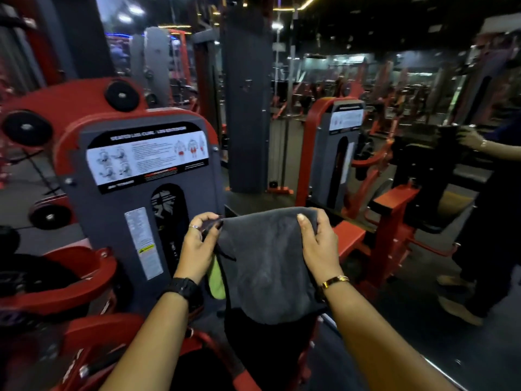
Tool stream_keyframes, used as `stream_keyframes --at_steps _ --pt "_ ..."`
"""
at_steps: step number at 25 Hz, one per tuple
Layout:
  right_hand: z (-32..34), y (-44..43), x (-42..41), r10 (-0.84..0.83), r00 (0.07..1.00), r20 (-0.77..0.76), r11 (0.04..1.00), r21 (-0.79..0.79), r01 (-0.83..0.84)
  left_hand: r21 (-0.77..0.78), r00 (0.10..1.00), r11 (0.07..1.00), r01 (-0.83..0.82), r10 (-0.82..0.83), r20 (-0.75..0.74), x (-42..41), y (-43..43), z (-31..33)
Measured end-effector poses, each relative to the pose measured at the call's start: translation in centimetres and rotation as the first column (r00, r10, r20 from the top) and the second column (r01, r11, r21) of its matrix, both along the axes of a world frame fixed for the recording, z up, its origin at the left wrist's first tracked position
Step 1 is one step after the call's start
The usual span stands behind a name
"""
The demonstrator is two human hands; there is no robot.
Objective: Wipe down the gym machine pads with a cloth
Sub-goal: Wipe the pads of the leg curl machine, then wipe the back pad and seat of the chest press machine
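While the left hand (197,244) pinches the top left corner of one grey cloth (267,263), right hand (318,244) gripping its top right edge, cloth hanging before one red leg machine (112,198), one instruction chart (146,156) on it, second machine (327,153) beyond, one person (490,210) far right

On my left a grey weight-stack cover (107,210) in a red frame carries a white instruction placard (146,156) with exercise drawings, and a narrow white sticker (144,244) lower down. Black round discs (121,95) sit on the red frame to its left. Straight ahead of me, farther off, stands a dark pillar (248,108). To its right is a second red-and-grey machine (324,165) with its own placard (346,119). At the far right edge another person (490,221) stands in dark clothes and tan shoes (459,309), one arm stretched left. Blurred red machines (394,94) fill the far room under a yellow light strip (307,2)
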State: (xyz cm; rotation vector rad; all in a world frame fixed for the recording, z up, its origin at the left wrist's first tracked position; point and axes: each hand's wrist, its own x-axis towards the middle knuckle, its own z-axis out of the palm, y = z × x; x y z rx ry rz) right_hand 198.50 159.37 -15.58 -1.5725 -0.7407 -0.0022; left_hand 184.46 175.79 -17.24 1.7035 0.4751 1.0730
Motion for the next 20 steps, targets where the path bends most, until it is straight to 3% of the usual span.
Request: stream_keyframes --at_steps 3,5,8,10,14,17,20 --pt "0.6 2.8 0.5 0.076 0.997 0.001 0.997 -0.036 -0.076 -0.118 1.000 0.993 0.006 -0.004 0.018 -1.7 -0.3 0.7" --pt "1.5 4.7 0.6 0.126 0.992 0.001 0.992 -0.023 -0.126 -0.111 1.000 0.994 0.013 -0.014 -0.003 -3.5 -0.5 1.0" --pt "2.0 7.5 -0.3 0.292 0.956 0.004 0.956 0.015 -0.292 0.003 0.965 0.976 -0.217 0.215 -0.147 -6.8 -0.9 1.0" --pt "1.7 8.9 -1.7 0.390 0.921 0.014 0.920 0.030 -0.391 -0.014 0.918 0.924 -0.382 0.378 -0.117 -9.5 -1.6 1.1" --pt "1.2 11.1 -7.7 0.561 0.828 -0.028 0.823 0.135 -0.553 -0.087 0.743 0.747 -0.660 0.665 0.071 -16.0 -5.8 1.5" --pt "1.4 11.5 -13.7 0.699 0.712 -0.072 0.713 0.144 -0.686 -0.071 0.550 0.564 -0.823 0.821 0.155 -20.7 -9.8 2.6" --pt "2.3 10.6 -20.3 0.809 0.587 0.013 0.577 0.164 -0.800 -0.001 0.351 0.357 -0.934 0.920 0.172 -24.8 -14.7 4.2"
